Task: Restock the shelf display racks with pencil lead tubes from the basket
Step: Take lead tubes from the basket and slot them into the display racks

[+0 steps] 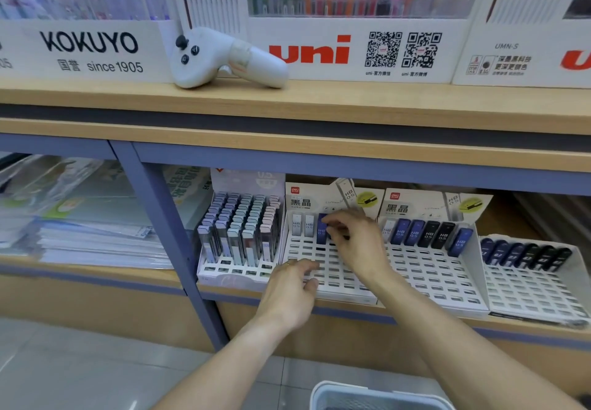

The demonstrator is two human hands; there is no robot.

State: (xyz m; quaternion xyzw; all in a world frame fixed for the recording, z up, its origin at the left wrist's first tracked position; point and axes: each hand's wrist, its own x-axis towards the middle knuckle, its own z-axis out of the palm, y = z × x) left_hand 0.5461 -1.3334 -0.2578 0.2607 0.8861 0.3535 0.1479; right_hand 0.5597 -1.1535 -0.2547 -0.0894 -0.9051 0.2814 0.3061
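- Right hand [355, 240]: fingers curled, pinching a blue HB 0.5 lead tube [321, 230] at the back row of the middle white slotted rack [332, 277], beside two white tubes [302, 225].
- Left hand [292, 291]: fingers loosely bent, tips resting on the same rack's front grid; nothing held.
- Basket [377, 398]: white, at the bottom edge, on the floor below the arms; contents not discernible.
- Rack to the right [431, 278]: one row of blue and black tubes.
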